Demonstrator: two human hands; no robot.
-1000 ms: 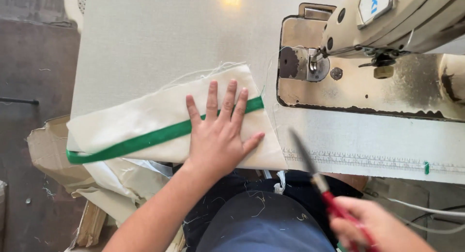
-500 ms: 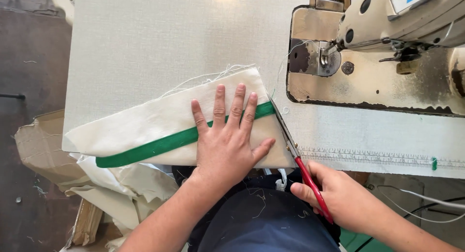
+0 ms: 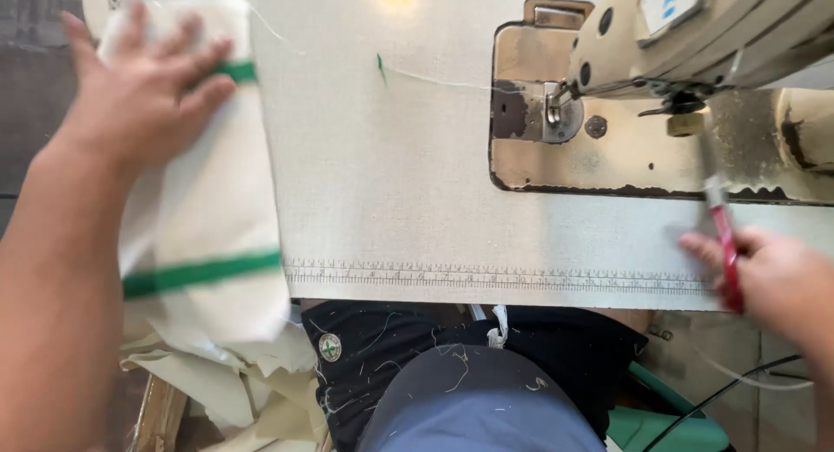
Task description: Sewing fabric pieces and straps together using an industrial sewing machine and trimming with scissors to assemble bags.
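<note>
Cream cloth with green stripes point(image 3: 204, 217) sits under your left hand point(image 3: 139, 92), fingers spread flat on it at far left; your right hand point(image 3: 769, 274) grips red-handled scissors point(image 3: 721, 235) near right.

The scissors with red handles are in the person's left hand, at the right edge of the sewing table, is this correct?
Not quite. The head view shows the red-handled scissors in the right hand, at the right edge of the sewing table. The left hand lies on the cream cloth with green stripes.
</note>
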